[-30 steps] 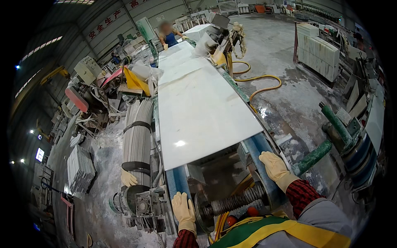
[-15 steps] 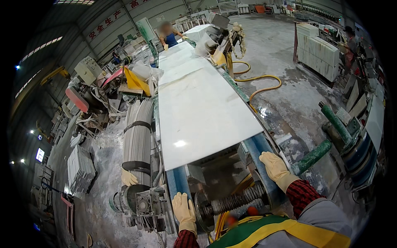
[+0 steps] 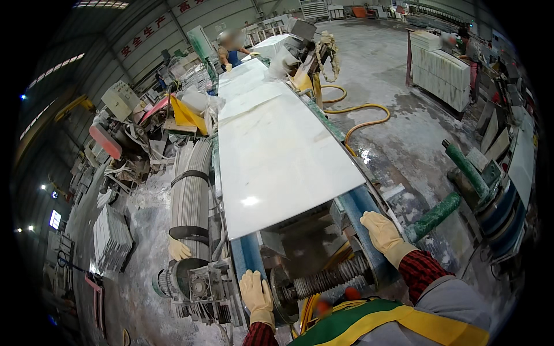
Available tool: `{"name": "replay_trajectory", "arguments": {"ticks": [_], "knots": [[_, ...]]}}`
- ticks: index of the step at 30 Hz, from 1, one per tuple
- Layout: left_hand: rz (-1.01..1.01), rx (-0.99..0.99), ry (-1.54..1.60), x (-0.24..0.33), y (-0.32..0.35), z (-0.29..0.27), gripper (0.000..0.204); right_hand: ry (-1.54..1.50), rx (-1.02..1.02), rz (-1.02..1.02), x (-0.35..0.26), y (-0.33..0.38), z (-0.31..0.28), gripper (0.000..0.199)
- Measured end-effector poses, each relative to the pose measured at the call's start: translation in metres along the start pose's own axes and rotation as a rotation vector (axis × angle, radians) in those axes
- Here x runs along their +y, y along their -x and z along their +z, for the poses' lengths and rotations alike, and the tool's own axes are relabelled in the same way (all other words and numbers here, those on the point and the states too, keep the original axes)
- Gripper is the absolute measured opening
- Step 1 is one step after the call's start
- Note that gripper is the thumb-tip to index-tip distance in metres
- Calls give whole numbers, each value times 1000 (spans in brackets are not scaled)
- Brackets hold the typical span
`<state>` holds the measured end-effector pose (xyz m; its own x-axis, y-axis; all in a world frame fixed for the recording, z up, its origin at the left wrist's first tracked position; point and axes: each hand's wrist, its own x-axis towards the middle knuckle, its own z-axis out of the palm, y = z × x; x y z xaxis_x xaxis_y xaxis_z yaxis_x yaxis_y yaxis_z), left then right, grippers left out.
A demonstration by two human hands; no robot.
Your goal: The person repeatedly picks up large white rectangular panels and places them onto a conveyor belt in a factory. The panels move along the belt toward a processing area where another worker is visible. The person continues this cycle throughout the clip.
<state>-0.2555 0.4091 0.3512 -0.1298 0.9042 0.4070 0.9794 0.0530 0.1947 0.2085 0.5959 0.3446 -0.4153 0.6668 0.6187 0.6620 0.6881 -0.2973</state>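
My left hand (image 3: 257, 294), in a cream glove, lies with its fingers stretched out on the left blue rail (image 3: 248, 254) of a long machine bed. On the right blue rail (image 3: 359, 209) rests my gloved right hand (image 3: 382, 233), fingers extended and holding nothing. A large, polished white stone slab (image 3: 283, 155) lies flat on the bed beyond both hands, touching neither. Between the rails, a thick spring-like ribbed shaft (image 3: 332, 278) runs crosswise near my body. Farther along the bed lies another white slab (image 3: 245, 78).
A co-worker (image 3: 232, 51) stands at the bed's far end. To the left are a motor (image 3: 190, 285), a loose glove (image 3: 179, 249) and a strapped grey bundle (image 3: 190, 196). A green post (image 3: 433, 218) juts out at right; a yellow hose (image 3: 369, 109) crosses the floor.
The co-worker at the far end has shifted, leaning over the slab. A person at far right has bent behind the stacked slabs. My hands stay on the rails; the view shifts slightly.
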Motion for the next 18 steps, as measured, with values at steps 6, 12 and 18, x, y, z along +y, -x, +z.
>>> {"name": "replay_trajectory", "arguments": {"ticks": [6,12,18], "knots": [[-39,-41,21,2,1,-4,41,-3,-53,53,1,5,1,24],[-40,-41,-8,1,2,-8,40,2,-59,48,-3,3,2,26],[44,18,120,9,-4,-5,39,23,-219,316,-4,16,-3,32]]}}
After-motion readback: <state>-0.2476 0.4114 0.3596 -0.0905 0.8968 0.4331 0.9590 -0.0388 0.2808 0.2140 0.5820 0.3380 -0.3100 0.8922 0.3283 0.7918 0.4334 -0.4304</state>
